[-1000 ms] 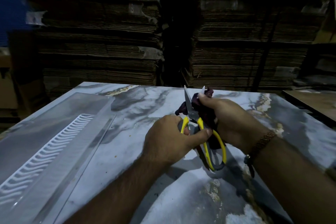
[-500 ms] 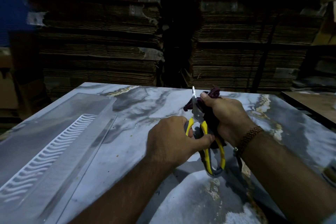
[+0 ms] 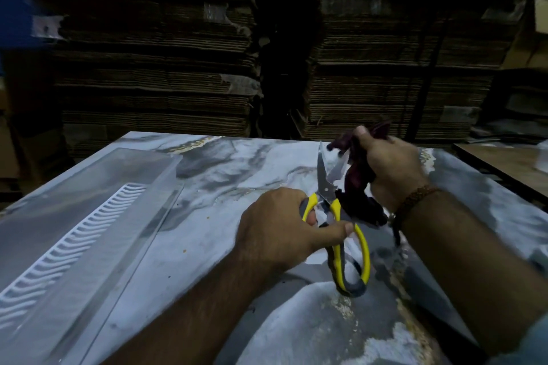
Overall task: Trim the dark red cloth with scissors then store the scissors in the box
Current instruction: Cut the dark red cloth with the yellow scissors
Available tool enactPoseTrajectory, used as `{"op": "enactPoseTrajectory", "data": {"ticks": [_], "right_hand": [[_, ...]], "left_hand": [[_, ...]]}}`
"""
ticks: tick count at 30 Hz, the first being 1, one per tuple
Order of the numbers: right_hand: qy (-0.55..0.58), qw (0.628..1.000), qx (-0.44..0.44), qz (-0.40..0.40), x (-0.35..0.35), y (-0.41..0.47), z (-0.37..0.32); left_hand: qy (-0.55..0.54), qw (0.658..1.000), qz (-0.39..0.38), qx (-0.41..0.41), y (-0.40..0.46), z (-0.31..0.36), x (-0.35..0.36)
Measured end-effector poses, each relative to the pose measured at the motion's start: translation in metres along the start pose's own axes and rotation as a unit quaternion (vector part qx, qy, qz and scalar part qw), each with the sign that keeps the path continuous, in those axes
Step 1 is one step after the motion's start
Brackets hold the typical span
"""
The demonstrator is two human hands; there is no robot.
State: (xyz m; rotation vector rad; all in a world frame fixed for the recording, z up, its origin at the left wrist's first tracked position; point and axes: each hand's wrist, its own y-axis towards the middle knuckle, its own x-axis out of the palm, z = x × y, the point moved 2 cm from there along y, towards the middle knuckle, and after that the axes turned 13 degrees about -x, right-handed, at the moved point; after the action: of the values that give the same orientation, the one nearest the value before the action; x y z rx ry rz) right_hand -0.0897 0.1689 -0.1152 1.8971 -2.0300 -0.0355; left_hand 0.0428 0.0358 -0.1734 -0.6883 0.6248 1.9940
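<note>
Two hands were busy above the worktop (image 3: 225, 175). A second before, the scissors (image 3: 332, 207) had their blades nearly closed, close against the dark red cloth (image 3: 355, 184). Now the blades stood wide apart, like a letter V, and the cloth had been lifted higher and further to the right. That looked like one snip was done and the next one was being lined up, so the trimming was not over yet.

The left hand (image 3: 281, 228) gripped the yellow and grey handles, with its fingers (image 3: 335, 230) curled round them. The right hand (image 3: 388, 169) held the cloth, its fingers (image 3: 362, 133) wrapped tight about the bunch. A brown bead band sat on that wrist.

The cloth was a small, dark, crumpled scrap. It hung in the air above the worktop, just to the right of the open blades. One end poked out above the right hand and a floppy bit dangled below, near the handles. I could not tell if the blades touched it.

The clear box (image 3: 89, 216) lay on the worktop well to the left, with no scissors in it yet.
</note>
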Motion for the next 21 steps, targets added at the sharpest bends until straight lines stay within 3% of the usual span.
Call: {"op": "enactPoseTrajectory", "data": {"ticks": [3,6,9,13,16,21], "right_hand": [[0.031,0.999,-0.003,-0.007,-0.021,0.012,-0.002],[-0.007,0.999,0.007,-0.051,-0.027,0.007,0.004],[-0.116,0.99,-0.051,-0.059,-0.021,0.001,0.004],[-0.28,0.949,-0.122,-0.078,-0.017,-0.011,-0.003],[-0.28,0.952,-0.079,-0.09,-0.015,-0.015,-0.004],[-0.166,0.98,0.052,-0.093,-0.011,-0.018,-0.005]], "left_hand": [[-0.029,0.999,-0.015,-0.009,0.0,-0.005,0.001],[-0.041,0.999,-0.004,-0.015,0.001,-0.004,0.001],[-0.068,0.997,-0.002,-0.02,0.003,-0.005,-0.002],[-0.129,0.991,0.006,-0.025,0.005,-0.009,-0.007],[-0.142,0.989,0.012,-0.029,0.005,-0.01,-0.007],[-0.17,0.984,-0.011,-0.043,0.005,-0.01,-0.005]]}}
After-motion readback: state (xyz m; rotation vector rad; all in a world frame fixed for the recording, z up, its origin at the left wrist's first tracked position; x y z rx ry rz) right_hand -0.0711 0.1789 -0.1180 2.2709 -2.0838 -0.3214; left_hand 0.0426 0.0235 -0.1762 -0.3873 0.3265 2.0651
